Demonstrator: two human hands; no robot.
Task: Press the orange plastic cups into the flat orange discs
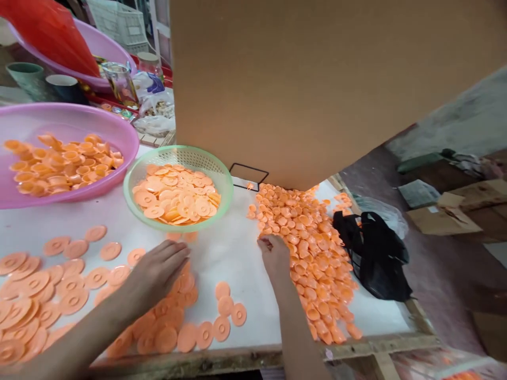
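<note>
My left hand (164, 264) reaches palm down over flat orange discs (166, 311) on the white tabletop, its fingers stretched out close together. What lies beneath the fingertips is hidden. At the left edge of a heap of small orange cup-shaped pieces (309, 248) is my right hand (275, 256). Its fingers are curled in, and I cannot make out what they hold. More orange discs (31, 295) spread across the left of the table. Beyond my left hand, a green plastic colander (225, 195) holds a pile of discs.
A pink basin (130, 137) with orange cup-shaped pieces stands at the left. A large cardboard sheet (297, 89) rises behind the heap. A black wire frame (249, 171) lies by its base. At the table's right edge is a black bag (380, 258); cardboard boxes (443, 219) sit beyond.
</note>
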